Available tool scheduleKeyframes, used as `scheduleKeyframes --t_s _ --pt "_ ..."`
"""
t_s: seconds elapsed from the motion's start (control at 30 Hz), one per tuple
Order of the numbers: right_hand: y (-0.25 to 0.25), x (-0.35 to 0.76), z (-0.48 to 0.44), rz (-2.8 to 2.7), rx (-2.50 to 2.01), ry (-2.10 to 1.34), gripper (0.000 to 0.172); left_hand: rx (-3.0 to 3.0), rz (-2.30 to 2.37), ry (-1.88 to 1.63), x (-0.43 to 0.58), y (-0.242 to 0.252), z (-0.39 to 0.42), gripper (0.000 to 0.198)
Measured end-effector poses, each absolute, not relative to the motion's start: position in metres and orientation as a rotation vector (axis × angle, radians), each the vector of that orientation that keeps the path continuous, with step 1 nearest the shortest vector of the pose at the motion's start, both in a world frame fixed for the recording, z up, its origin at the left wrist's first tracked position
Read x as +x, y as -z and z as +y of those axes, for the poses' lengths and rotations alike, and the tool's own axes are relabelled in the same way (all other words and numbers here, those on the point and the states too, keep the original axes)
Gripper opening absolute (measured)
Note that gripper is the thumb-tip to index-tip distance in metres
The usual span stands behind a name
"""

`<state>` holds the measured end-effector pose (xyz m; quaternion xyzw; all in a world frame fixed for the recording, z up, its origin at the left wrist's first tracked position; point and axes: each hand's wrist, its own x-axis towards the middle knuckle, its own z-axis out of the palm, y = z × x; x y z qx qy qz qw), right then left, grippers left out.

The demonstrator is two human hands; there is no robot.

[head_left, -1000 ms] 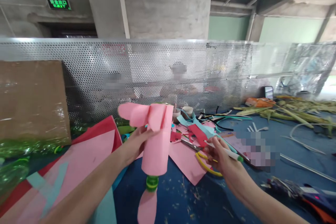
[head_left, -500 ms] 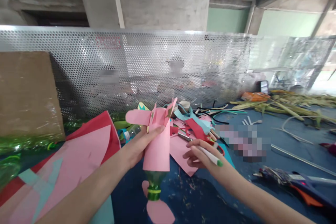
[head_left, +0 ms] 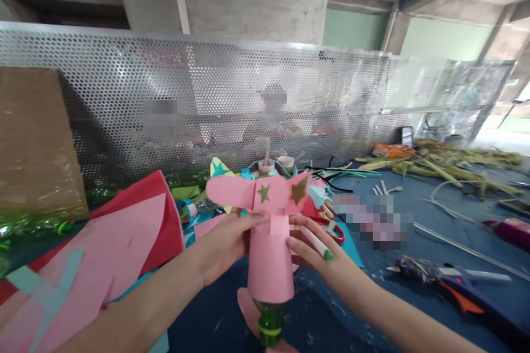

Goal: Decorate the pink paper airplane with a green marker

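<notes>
A pink paper figure wraps a green plastic bottle that points neck down. Flat pink petals with gold stars spread from its top. My left hand is closed around the figure's left side. On the right side, my right hand touches the pink wrap with its fingertips while it grips a white marker with a green cap.
Pink and red paper sheets lie at the left beside a cardboard box. Paper scraps, cups and scissors clutter the blue table behind. A glue gun lies right; corn husks far right. Other people sit behind a perforated metal screen.
The figure turned so its starred petals face me and it moved lower. My right hand, still gripping the marker, moved left onto the pink wrap.
</notes>
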<state>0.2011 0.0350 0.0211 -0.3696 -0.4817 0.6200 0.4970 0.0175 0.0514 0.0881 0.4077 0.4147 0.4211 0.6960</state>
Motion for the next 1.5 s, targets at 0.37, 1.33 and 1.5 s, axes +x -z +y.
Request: scheduleKeyframes --t_s 0.37,1.33,1.5 --pt "-0.025 0.200 0.037 -0.971 -0.911 -1.564 0.047 1.064 1.025 -0.915 0.008 -0.078 0.058 0.075" --pt "-0.027 0.202 0.031 -1.085 -1.006 -1.463 0.079 1.076 1.079 -0.864 0.011 -0.074 0.056 0.131" --pt "-0.030 0.201 0.031 -1.054 -0.964 -1.489 0.077 1.144 1.101 -0.901 0.013 -0.074 0.057 0.120"
